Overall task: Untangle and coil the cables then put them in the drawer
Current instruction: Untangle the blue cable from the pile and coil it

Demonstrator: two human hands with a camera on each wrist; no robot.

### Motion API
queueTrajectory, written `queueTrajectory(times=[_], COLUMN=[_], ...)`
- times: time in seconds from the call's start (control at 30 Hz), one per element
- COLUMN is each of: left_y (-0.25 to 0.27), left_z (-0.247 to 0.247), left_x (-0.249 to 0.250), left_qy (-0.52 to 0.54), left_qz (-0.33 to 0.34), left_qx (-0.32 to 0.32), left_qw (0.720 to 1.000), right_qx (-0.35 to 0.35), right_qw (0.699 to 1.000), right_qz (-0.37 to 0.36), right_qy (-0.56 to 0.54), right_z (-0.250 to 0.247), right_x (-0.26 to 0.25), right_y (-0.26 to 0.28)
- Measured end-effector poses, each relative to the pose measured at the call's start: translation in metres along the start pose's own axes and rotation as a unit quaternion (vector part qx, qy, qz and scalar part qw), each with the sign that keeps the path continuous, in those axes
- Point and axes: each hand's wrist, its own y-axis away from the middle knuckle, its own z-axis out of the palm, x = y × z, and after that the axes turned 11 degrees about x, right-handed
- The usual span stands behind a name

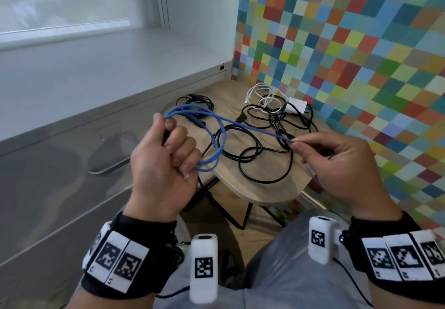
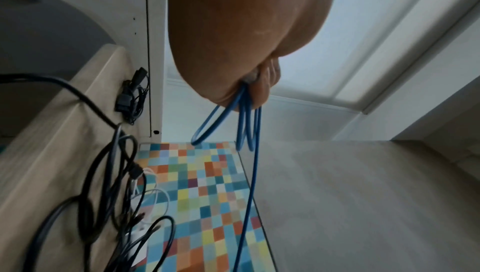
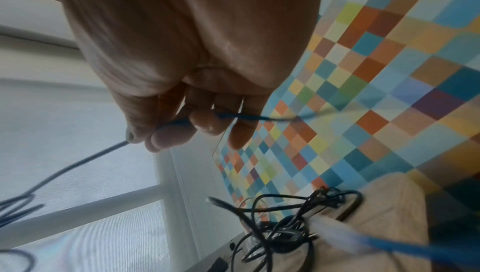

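Observation:
A blue cable [image 1: 221, 137] hangs in loops from my left hand [image 1: 168, 154], whose curled fingers grip the coil in front of me, above the table's near edge. One strand runs right to my right hand [image 1: 320, 149], which pinches it between thumb and fingertips. In the left wrist view the blue cable's loops [image 2: 246, 124] hang out of the fist. In the right wrist view the blue cable [image 3: 182, 121] passes through the pinching fingers [image 3: 166, 139]. A tangle of black cables [image 1: 262, 137] lies on the small wooden table [image 1: 265, 193], with a white cable and charger [image 1: 274, 96] at the back.
A small coiled black cable [image 1: 195, 100] lies at the table's back left. A grey cabinet with drawer fronts [image 1: 72, 154] stands to the left under a white sill. A colourful chequered wall [image 1: 349, 55] borders the table on the right. My grey-clad lap [image 1: 277, 272] is below.

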Motion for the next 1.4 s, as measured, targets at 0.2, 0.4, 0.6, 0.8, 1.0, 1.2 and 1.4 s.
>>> queueTrajectory(times=[0.2, 0.4, 0.6, 0.8, 1.0, 1.2, 1.4], left_y=[-0.001, 0.014, 0.021, 0.019, 0.014, 0.015, 0.020], left_z=[0.000, 0.012, 0.015, 0.020, 0.023, 0.031, 0.042], left_x=[0.022, -0.008, -0.024, -0.019, -0.019, -0.016, -0.011], left_qy=[-0.066, -0.314, -0.380, -0.298, -0.281, -0.214, -0.075], left_qz=[0.131, 0.301, 0.308, 0.263, 0.274, 0.240, 0.125], left_qx=[0.031, -0.009, -0.040, 0.004, 0.049, 0.034, -0.009], left_qw=[0.989, 0.900, 0.871, 0.918, 0.918, 0.946, 0.989], right_qx=[0.030, -0.065, -0.159, -0.309, -0.342, 0.047, 0.145], right_qw=[0.996, 0.962, 0.937, 0.929, 0.916, 0.985, 0.988], right_qz=[-0.046, -0.103, -0.099, -0.014, 0.127, 0.080, -0.037], right_qy=[0.069, 0.243, 0.294, 0.204, -0.167, -0.147, -0.039], right_z=[-0.013, 0.007, 0.028, 0.024, 0.012, 0.014, 0.003], right_x=[0.004, -0.016, -0.042, -0.036, -0.051, -0.026, -0.006], right_y=[-0.005, 0.000, 0.011, 0.013, 0.030, 0.027, 0.033])
